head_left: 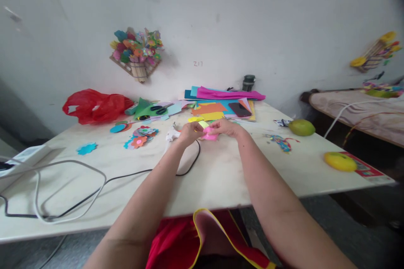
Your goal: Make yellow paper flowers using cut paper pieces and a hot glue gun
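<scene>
Above the middle of the table, both my hands meet at a small bright pink craft piece (210, 135) with a pale yellow slip (203, 124) at its upper edge. My left hand (190, 133) is closed, its fingertips pinching at the left side of the slip and pink piece. From the other side, my right hand (224, 127) pinches the top of the pink piece. The exact finger contact is too small to make out. A white glue gun (172, 135) lies just left of my left hand, partly hidden by it, with a black cord (129, 175) trailing from there.
Coloured foam sheets (230, 94), a phone (240, 109) and scissors (158, 109) lie at the back. Flower cutouts (140, 138) and a red plastic bag (94, 105) are left. Mangoes (301, 127) sit right. A white cable (102, 183) loops by a power strip (30, 159).
</scene>
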Demonstrator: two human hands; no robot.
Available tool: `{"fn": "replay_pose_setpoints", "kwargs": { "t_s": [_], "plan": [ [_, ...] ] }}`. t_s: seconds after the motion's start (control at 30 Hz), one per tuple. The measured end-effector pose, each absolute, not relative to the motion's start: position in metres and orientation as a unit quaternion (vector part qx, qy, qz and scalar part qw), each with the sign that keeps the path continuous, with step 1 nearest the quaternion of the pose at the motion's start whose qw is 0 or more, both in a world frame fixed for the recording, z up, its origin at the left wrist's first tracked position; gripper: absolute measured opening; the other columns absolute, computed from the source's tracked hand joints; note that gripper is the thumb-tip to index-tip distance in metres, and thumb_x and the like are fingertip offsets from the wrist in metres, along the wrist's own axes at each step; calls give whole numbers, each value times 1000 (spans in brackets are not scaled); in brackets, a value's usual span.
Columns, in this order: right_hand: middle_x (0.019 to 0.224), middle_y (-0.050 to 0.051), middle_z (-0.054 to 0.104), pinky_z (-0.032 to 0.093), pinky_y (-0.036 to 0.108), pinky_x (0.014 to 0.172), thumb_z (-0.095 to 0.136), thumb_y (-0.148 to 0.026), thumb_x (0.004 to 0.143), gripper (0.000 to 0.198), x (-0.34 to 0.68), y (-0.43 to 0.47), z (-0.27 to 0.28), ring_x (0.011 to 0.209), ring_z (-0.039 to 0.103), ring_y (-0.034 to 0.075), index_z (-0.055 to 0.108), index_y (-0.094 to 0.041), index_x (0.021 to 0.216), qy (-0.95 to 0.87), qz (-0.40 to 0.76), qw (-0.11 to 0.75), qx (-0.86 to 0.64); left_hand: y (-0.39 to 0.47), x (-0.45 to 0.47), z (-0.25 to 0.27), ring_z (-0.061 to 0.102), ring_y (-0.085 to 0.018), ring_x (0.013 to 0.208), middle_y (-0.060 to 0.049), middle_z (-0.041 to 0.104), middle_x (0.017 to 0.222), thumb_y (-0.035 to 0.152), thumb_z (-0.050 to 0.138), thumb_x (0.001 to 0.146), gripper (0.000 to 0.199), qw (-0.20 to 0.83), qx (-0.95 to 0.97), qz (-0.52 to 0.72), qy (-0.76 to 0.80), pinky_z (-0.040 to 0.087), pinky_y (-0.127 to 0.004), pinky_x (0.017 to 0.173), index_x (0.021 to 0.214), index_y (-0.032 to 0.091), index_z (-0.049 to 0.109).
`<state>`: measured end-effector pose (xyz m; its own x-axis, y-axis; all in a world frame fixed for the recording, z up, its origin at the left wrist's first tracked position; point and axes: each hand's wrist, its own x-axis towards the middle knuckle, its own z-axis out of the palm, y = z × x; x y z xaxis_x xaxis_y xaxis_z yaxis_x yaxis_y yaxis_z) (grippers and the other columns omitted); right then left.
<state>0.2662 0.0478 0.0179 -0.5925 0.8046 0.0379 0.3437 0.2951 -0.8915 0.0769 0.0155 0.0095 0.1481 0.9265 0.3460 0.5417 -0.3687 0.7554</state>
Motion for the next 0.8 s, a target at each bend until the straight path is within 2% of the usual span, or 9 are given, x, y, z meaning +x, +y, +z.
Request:
{"fn": "replay_pose_setpoints", "kwargs": {
  "t_s": [0.13,0.23,0.5,0.8],
  "plan": [
    [71,0,63,41,22,64,68,-35,56,35,261,45,20,67,55,12,68,-13,84,-775,429,270,-377,17,73,2,53,-12,61,-1,60,65,38,69,55,27,269,690,441,508,38,-22,55,70,16,62],
    [68,0,62,41,23,63,68,-34,56,33,256,43,22,65,54,11,68,-13,81,-780,409,285,-378,19,70,-1,47,-10,54,0,55,58,44,67,57,33,298,687,426,507,33,-21,50,66,13,63],
    [60,-1,59,40,26,61,71,-34,51,29,248,50,17,60,51,11,66,-12,70,-756,429,353,-347,11,65,8,38,-9,54,0,48,55,54,62,60,44,303,697,423,493,27,-21,48,65,10,66],
    [60,-1,58,39,26,59,69,-38,53,26,245,45,20,60,49,11,67,-15,64,-768,367,356,-387,12,67,3,40,-9,55,1,48,52,53,63,60,41,300,671,442,514,29,-21,51,58,12,64]
  ]
}}
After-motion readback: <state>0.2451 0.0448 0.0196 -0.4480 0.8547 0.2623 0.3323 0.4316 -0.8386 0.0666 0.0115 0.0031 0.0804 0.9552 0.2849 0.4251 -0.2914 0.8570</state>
